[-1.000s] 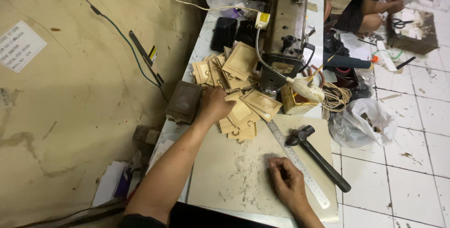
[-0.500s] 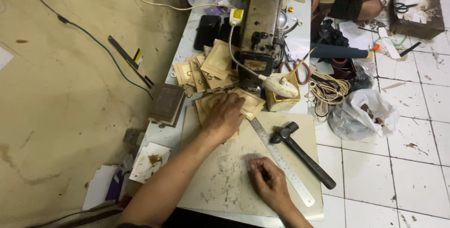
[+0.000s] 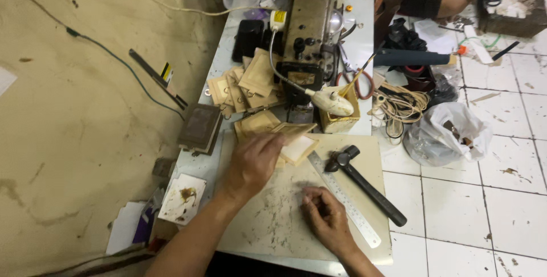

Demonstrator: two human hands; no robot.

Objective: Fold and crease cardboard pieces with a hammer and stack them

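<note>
Since a moment ago, we see the left hand (image 3: pixel 253 163) has slid the tan pieces (image 3: pixel 290 143) down onto the pale board (image 3: pixel 273 226), away from the heap by the sewing machine (image 3: pixel 310 38). Its fingers lie flat and spread on top of them, pressing, not gripping. The right hand (image 3: pixel 326 217) rests on the board with fingers curled; we cannot tell if it holds anything. A steel ruler (image 3: pixel 345 200) and a black hammer (image 3: pixel 364 183) lie just beside it.
</note>
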